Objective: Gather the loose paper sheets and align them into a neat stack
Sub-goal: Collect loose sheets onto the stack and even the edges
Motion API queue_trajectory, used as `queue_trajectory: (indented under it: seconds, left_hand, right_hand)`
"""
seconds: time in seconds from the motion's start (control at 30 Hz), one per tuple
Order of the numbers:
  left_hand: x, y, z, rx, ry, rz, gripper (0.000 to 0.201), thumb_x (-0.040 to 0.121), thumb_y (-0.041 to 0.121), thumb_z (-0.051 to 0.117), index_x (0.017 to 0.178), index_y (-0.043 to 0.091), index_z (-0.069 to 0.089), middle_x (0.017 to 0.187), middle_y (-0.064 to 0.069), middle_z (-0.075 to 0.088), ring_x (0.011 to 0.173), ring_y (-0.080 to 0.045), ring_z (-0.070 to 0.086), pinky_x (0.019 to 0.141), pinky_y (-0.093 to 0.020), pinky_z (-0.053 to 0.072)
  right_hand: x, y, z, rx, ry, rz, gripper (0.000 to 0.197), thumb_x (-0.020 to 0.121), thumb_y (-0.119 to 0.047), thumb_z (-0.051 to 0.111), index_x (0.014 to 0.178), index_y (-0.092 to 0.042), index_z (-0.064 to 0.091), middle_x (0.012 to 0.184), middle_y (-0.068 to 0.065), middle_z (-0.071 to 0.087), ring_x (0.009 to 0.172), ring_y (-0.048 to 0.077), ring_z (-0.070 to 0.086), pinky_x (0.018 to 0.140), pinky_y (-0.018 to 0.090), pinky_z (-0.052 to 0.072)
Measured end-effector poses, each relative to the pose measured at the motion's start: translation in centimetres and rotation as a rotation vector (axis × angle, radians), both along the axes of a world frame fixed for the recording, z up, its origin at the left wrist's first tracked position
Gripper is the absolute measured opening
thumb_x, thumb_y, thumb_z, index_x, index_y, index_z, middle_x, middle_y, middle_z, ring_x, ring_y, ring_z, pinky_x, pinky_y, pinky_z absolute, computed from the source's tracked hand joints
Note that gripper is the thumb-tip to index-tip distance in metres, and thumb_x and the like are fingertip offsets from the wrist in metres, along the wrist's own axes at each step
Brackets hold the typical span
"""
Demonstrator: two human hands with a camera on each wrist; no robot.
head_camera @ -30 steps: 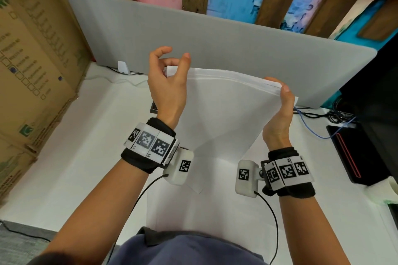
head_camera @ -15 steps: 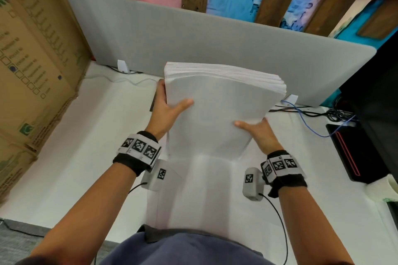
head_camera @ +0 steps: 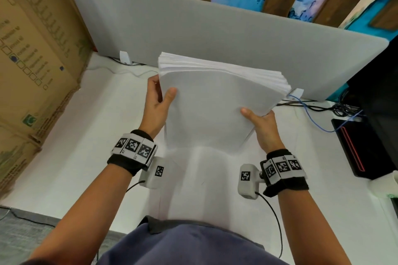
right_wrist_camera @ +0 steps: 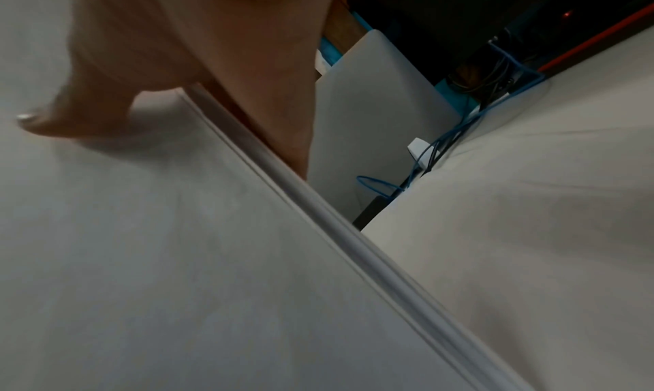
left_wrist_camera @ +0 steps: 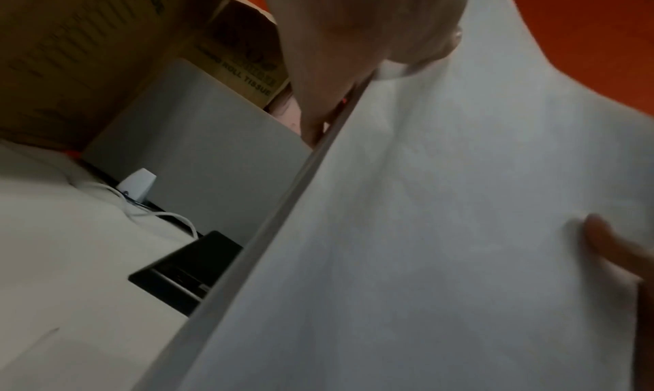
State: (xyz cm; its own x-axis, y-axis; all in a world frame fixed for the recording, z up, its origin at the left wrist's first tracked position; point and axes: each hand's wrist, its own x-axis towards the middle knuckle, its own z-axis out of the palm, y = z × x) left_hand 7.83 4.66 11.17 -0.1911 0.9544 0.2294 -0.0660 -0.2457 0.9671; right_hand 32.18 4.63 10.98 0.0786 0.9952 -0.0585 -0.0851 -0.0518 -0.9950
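A thick stack of white paper sheets (head_camera: 215,103) stands on its lower edge on the white table (head_camera: 64,146), tilted toward me, its top edges slightly fanned. My left hand (head_camera: 158,101) grips the stack's left side, thumb on the front face and fingers behind. My right hand (head_camera: 261,121) grips the right side lower down, thumb on the front face. In the left wrist view the paper stack (left_wrist_camera: 442,229) fills the right half, with my left hand (left_wrist_camera: 340,69) at its edge. The right wrist view shows the paper stack (right_wrist_camera: 159,257) and my right hand (right_wrist_camera: 198,61) clamped on its edge.
A grey divider panel (head_camera: 215,34) runs along the back. Cardboard boxes (head_camera: 32,60) stand at the left. Cables (head_camera: 318,107) and a black device with a red stripe (head_camera: 353,148) lie at the right. A black phone (left_wrist_camera: 184,268) lies behind the stack.
The stack came down from being held up by its top corners. Both hands slid down to grip its sides, and its lower edge now rests on the table.
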Motion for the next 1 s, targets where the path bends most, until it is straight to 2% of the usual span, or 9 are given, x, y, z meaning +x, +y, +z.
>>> queue_trajectory:
  seconds: [0.17, 0.33, 0.43, 0.53, 0.63, 0.7, 0.77, 0.87, 1.0]
  left_hand:
    - [0.6, 0.1, 0.4, -0.020, 0.009, -0.027, 0.068, 0.073, 0.041, 0.062, 0.125, 0.002, 0.044, 0.112, 0.001, 0.061, 0.102, -0.004, 0.062, 0.085, -0.021, 0.049]
    - [0.9, 0.5, 0.2, -0.029, -0.030, 0.061, 0.079, 0.062, 0.044, 0.073, 0.126, 0.012, 0.039, 0.116, 0.003, 0.057, 0.105, 0.002, 0.059, 0.087, -0.017, 0.047]
    - [1.1, 0.8, -0.8, -0.034, -0.006, 0.062, 0.055, 0.076, 0.024, 0.069, 0.120, 0.021, 0.037, 0.116, 0.006, 0.053, 0.102, 0.009, 0.056, 0.086, -0.013, 0.045]
    - [1.4, 0.4, -2.8, -0.109, 0.043, 0.027, 0.062, 0.087, 0.006, 0.061, 0.139, 0.008, 0.026, 0.128, 0.007, 0.047, 0.113, 0.004, 0.049, 0.097, -0.010, 0.039]
    - [1.9, 0.2, -2.6, -0.132, 0.096, 0.044, 0.059, 0.092, 0.005, 0.053, 0.140, 0.004, 0.020, 0.125, 0.015, 0.033, 0.118, 0.007, 0.033, 0.090, 0.004, 0.028]
    - [1.7, 0.3, -1.6, -0.051, 0.145, 0.102, 0.048, 0.092, 0.002, 0.051, 0.129, 0.018, 0.025, 0.122, 0.016, 0.037, 0.110, 0.023, 0.038, 0.088, 0.004, 0.029]
    - [1.1, 0.2, -0.7, 0.009, 0.174, 0.136, 0.040, 0.091, -0.002, 0.051, 0.110, 0.026, 0.029, 0.113, 0.022, 0.041, 0.099, 0.027, 0.045, 0.084, 0.003, 0.033]
    - [-0.2, 0.3, -1.8, 0.026, 0.248, 0.096, 0.044, 0.089, -0.001, 0.055, 0.116, 0.025, 0.031, 0.113, 0.016, 0.048, 0.097, 0.022, 0.050, 0.085, -0.001, 0.037]
    - [-0.1, -0.1, -5.5, -0.128, 0.316, 0.015, 0.049, 0.090, 0.007, 0.056, 0.131, 0.000, 0.031, 0.118, 0.000, 0.051, 0.106, -0.003, 0.053, 0.088, -0.006, 0.043]
  right_hand:
    - [-0.3, 0.3, 0.9, 0.048, 0.022, 0.038, 0.063, 0.051, -0.019, 0.085, 0.106, -0.022, 0.057, 0.095, -0.011, 0.070, 0.088, 0.001, 0.066, 0.076, 0.018, 0.050]
    - [-0.6, 0.4, 1.9, 0.091, 0.030, 0.058, 0.065, 0.048, -0.033, 0.082, 0.107, -0.019, 0.058, 0.092, -0.016, 0.072, 0.093, 0.003, 0.066, 0.077, 0.016, 0.050]
    - [-0.6, 0.5, 1.4, 0.085, -0.013, 0.035, 0.056, 0.056, -0.017, 0.083, 0.106, -0.021, 0.059, 0.092, -0.014, 0.072, 0.093, 0.004, 0.066, 0.079, 0.018, 0.051]
    - [-1.2, 0.3, 0.7, 0.032, -0.050, -0.011, 0.044, 0.068, -0.001, 0.077, 0.103, -0.017, 0.055, 0.093, -0.013, 0.066, 0.086, 0.003, 0.064, 0.086, 0.024, 0.051]
    - [-2.2, 0.2, 1.1, 0.027, -0.011, -0.096, 0.030, 0.076, 0.002, 0.070, 0.084, -0.016, 0.048, 0.083, -0.014, 0.056, 0.073, -0.007, 0.055, 0.068, 0.011, 0.049]
    - [-2.5, 0.4, 1.8, 0.074, 0.019, -0.142, 0.028, 0.078, 0.002, 0.069, 0.082, -0.020, 0.053, 0.083, -0.012, 0.061, 0.069, -0.006, 0.061, 0.067, 0.011, 0.049]
    - [-2.4, 0.4, 2.5, 0.122, 0.021, -0.141, 0.024, 0.081, -0.001, 0.067, 0.090, -0.022, 0.058, 0.089, -0.008, 0.065, 0.074, -0.004, 0.065, 0.072, 0.015, 0.051]
    - [-1.6, 0.2, 2.0, 0.113, -0.037, -0.059, 0.029, 0.080, 0.001, 0.066, 0.095, -0.022, 0.058, 0.093, -0.006, 0.066, 0.077, -0.004, 0.066, 0.071, 0.014, 0.051]
    - [-1.5, -0.9, -2.2, -0.099, -0.094, 0.022, 0.026, 0.077, -0.001, 0.070, 0.093, -0.019, 0.062, 0.096, 0.004, 0.067, 0.071, -0.003, 0.067, 0.069, 0.017, 0.054]
